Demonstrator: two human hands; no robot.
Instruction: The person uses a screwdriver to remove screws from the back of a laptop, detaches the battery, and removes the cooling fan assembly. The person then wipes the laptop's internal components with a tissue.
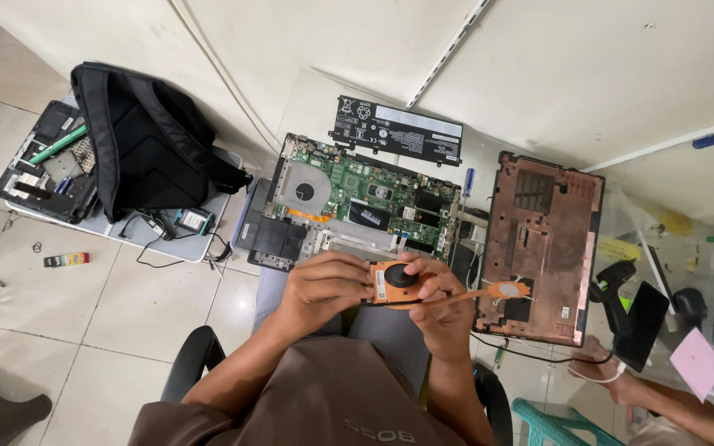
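Far left: an opened dark device (43, 161) lies on a tray on the tiled floor, a green stick across it.
Backpack: a black backpack (146, 140) rests on that tray, slumped against the wall.
Floor: a small red and yellow block (66, 259) lies alone on the tiles.
Left hand: the left hand (324, 285) is closed around the left edge of a copper-coloured laptop cooling fan (398, 281), fingers curled over it.
Fan: held between both hands above the lap, just in front of the opened laptop; its copper heat pipe (502, 290) sticks out to the right.
Right hand: the right hand (438, 301) grips the fan's right side, thumb seemingly on the black hub, though the angle makes this hard to confirm.
Laptop: the open laptop body (357, 206) shows its green board.
Battery: a black battery pack (396, 130) lies beyond it near the wall.
Cover: the reddish bottom cover (543, 244) lies inside up, to the right.
Far right: another person's hand (597, 359) rests by a black cable.
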